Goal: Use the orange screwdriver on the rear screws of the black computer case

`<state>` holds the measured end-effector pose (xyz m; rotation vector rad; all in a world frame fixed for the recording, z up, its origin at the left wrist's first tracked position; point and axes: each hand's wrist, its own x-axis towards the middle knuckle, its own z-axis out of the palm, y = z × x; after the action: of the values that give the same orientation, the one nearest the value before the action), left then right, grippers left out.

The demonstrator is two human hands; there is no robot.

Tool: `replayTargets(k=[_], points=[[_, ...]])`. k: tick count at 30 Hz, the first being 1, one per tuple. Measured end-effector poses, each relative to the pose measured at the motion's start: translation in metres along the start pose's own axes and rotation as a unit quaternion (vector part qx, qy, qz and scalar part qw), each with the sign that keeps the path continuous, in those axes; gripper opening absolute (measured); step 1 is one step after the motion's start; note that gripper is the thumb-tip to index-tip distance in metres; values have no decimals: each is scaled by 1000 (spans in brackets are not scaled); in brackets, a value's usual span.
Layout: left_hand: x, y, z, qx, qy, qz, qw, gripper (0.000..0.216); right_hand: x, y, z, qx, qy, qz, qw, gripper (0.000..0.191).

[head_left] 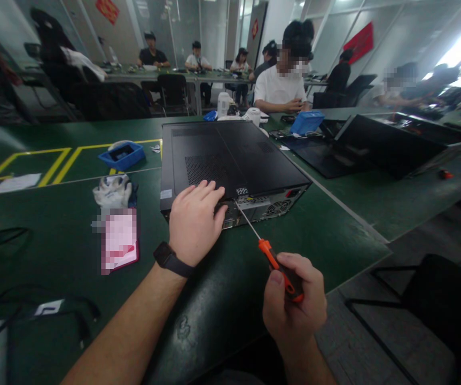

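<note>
A black computer case (pixel 236 149) lies on its side on the green table, its rear panel with ports and a fan grille facing me. My left hand (pixel 196 216) rests on the case's near edge, palm down, fingers stretched over the top and thumb by the rear panel. In my right hand (pixel 296 299) is a screwdriver (pixel 268 251) with an orange and black handle, fingers wrapped round it. Its long thin shaft points up and left, the tip at the upper edge of the rear panel. The exact spot under the tip is too small to make out.
Left of the case are a blue bin (pixel 123 156), white gloves (pixel 112 191) and a pink pouch-like item (pixel 121 235). Cables (pixel 49 294) lie at lower left. Another open case (pixel 390 141) stands right. Across the table sits a person (pixel 280 85); a black chair (pixel 438 299) is at right.
</note>
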<state>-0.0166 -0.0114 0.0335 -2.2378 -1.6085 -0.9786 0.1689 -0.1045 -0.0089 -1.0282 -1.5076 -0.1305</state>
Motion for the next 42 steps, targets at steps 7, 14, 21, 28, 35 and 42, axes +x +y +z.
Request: replayTargets(k=[7,14,21,28,35,42], points=[[0,1,-1,-1,0,-2,1000,29,-1,2,2,12,6,-16,1000,31],[0,1,-1,-6,-5,-7,1000,29,-1,3,1,14,4,-9,1000,34],[0,1,-1,-2,-7,-4,1000,30,-2,4,-1,2,-4,1,1000,32],[0,1,0,-2,-6,-6,1000,30,-4,4,1,-5,2,-1,1000,32],[1,1,-2,-3,-9,-9,1000,30,-5,4,1,11,-2,2,1000,32],[1,1,-2,-7,-10,-5,1000,30,-2,2,4,11,8,1,1000,29]])
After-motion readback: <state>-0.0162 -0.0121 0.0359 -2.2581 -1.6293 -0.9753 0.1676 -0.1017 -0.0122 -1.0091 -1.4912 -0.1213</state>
